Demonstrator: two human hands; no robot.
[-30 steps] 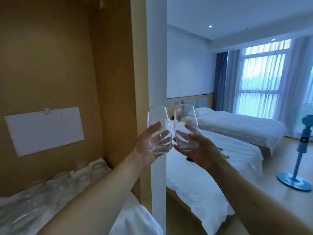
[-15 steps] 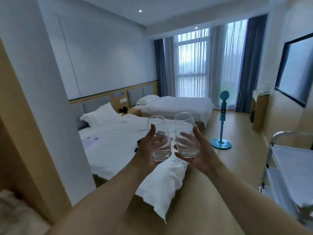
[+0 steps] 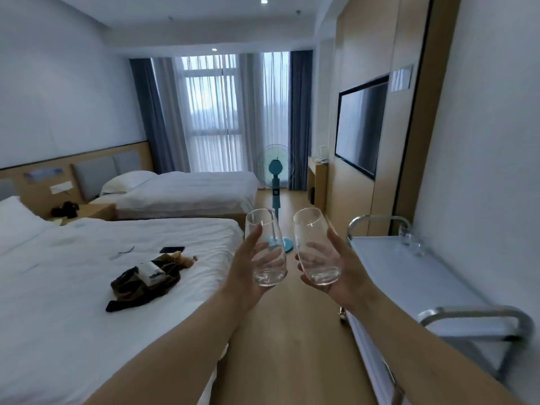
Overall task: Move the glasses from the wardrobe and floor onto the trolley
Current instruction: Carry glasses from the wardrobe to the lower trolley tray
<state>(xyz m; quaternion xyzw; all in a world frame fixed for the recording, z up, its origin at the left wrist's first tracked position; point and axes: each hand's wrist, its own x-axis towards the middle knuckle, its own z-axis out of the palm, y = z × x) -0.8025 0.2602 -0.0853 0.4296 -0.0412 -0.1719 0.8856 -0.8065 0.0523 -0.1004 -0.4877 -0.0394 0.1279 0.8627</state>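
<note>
Since the earlier frames the view has swung right, away from the wardrobe: it has gone from sight, and the trolley [image 3: 415, 276], only partly in view half a second ago, now stands along the right wall. Both hands have kept their hold on their glasses through the turn.

Open wood floor [image 3: 292, 331] runs straight ahead between the near bed [image 3: 87, 287] on the left and the trolley on the right, a clear lane toward the fan [image 3: 276, 182] and the window. The trolley's white top is bare along most of its length, with a metal rail arching over each end. Its near edge lies just right of the right forearm.

Count: two glasses in the hands, one each. At least one more clear glass [image 3: 407, 236] stands at the far end of the trolley top; blur hides whether others sit beside it. Two beds, one fan, one wall screen [image 3: 361, 127]. Dark clothing, a phone and a packet lie on the near bed.

Both arms reach forward at chest height over the floor. The left hand [image 3: 248, 267] wraps its glass [image 3: 264, 249] from the left, thumb up along the side, fingers curled round the bowl. The right hand [image 3: 336, 267] grips its glass [image 3: 314, 244] from the right in the same way. The two glasses are upright, tilted slightly apart at the rims, close together but not touching.
</note>
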